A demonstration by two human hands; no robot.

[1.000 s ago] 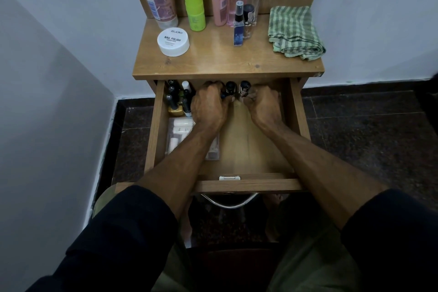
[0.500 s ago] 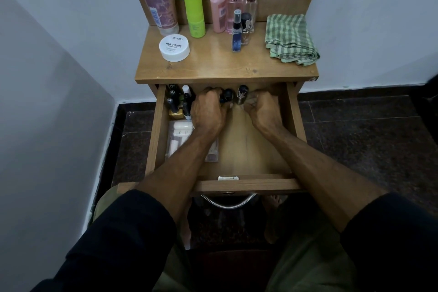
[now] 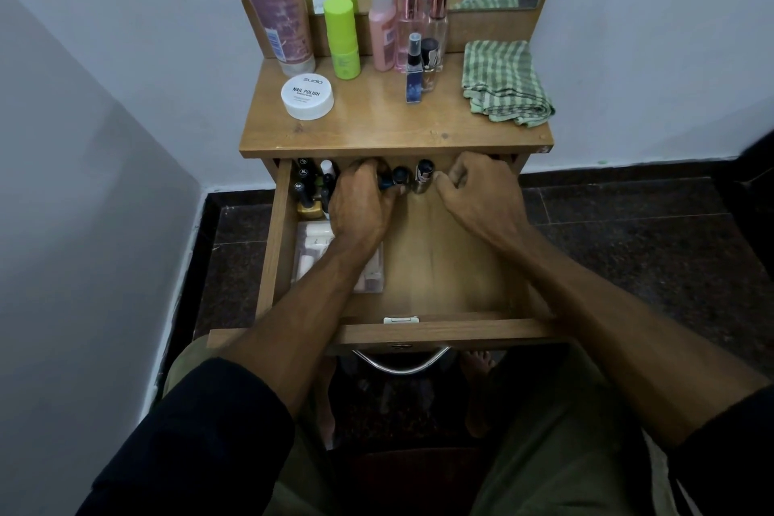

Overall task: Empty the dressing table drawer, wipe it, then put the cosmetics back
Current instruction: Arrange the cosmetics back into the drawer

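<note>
Both my hands are deep in the open drawer (image 3: 279, 222), at its back edge under the tabletop (image 3: 377, 130); my left hand (image 3: 362, 205) curls round a cluster of small dark bottles (image 3: 398, 177), and my right hand (image 3: 481, 193) has its fingers bent, thumb tip touching a silver-based tube (image 3: 423, 177), though whether it truly pinches it I cannot tell; more dark nail-polish bottles (image 3: 303, 184) stand in the left rear corner, with a clear plastic case (image 3: 312, 251) lying nearer me; these little bottles look light, hard and smooth, probably glass, so slippery and liable to clink or tip; I judge it best to grip each by its body, not its cap; the green checked cloth (image 3: 504, 82) waits above.
</note>
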